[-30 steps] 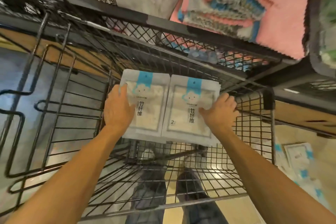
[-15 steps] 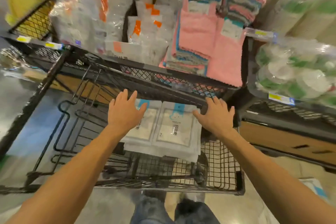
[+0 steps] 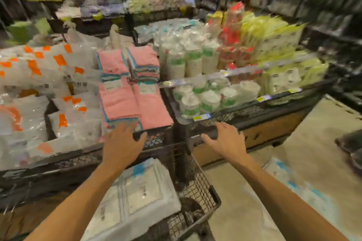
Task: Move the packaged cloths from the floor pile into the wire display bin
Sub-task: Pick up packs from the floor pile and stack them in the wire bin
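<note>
While both hands hang free above it, the bin (image 3: 197, 191) sits nearest, its wire wall at the lower middle, with white packs (image 3: 135, 191) lying flat inside, under the left forearm. The left hand (image 3: 122, 146) hovers over them with fingers spread and loose, holding nothing; the right hand (image 3: 225, 143) is likewise empty, fingers relaxed, out past the bin's right wall. On the floor to the right lies the pile (image 3: 288, 178), blurred but showing white wrappers with blue marks, well apart from either hand.

Judging from this, a load is in and the next fetch is due. To do it well, turn right and stoop to the pile, gather a squared handful with both hands so the slick wrappers do not slide, then lay it flat beside or on top of the packs already in the bin.

Beyond the hands, pink towels (image 3: 125, 101) and stacked cups (image 3: 197, 100) fill the shelves, not part of the job.
</note>
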`<state>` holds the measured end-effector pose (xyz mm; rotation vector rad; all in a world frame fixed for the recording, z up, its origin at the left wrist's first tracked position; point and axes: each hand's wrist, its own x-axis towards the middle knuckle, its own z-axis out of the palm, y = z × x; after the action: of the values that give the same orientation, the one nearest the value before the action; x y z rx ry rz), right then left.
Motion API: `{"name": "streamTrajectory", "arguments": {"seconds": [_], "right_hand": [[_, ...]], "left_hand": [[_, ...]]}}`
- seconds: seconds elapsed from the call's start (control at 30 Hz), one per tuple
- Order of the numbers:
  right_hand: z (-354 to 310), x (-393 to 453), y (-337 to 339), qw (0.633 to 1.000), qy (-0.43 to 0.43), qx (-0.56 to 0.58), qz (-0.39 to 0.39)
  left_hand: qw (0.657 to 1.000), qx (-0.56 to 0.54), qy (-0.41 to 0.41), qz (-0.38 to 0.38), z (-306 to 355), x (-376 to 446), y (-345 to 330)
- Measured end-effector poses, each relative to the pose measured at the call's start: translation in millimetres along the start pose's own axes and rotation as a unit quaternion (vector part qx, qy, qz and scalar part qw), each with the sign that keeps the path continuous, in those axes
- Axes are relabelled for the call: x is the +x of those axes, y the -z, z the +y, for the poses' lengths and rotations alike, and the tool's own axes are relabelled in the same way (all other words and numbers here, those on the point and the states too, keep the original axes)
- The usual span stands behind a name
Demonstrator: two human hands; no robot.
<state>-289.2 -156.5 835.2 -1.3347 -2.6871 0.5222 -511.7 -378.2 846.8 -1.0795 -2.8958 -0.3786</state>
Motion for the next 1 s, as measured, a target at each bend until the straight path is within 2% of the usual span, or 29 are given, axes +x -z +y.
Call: {"name": "streamTrajectory", "arguments": {"seconds": [0.2, 0.37, 0.43, 0.6, 0.8, 1.0], "right_hand": [[112.4, -103.8, 48.7, 0.979, -0.188, 0.014, 0.081], [201.9, -213.8, 79.8, 0.929, -0.343, 0.002, 0.137], [230.0, -250.5, 84.8, 0.906, -0.391, 0.015, 0.158], [282.9, -324.5, 89.5, 0.864, -0.465, 0.035, 0.189], [351.3, -391.9, 78.6, 0.823, -0.53, 0.072, 0.19], [414.3, -443.6, 77.9, 0.798, -0.566, 0.079, 0.191]], "left_hand": [[0.98, -0.024, -0.191, -0.056, 130.7, 1.2, -24.7], [0.935, -0.045, -0.33, -0.122, 239.6, -44.6, -49.0], [0.919, -0.036, -0.374, -0.121, 275.7, -64.8, -53.9], [0.887, -0.022, -0.446, -0.121, 357.4, -107.3, -68.1], [0.857, -0.007, -0.498, -0.132, 457.4, -166.6, -97.4], [0.822, 0.011, -0.55, -0.144, 541.7, -234.4, -123.2]]}}
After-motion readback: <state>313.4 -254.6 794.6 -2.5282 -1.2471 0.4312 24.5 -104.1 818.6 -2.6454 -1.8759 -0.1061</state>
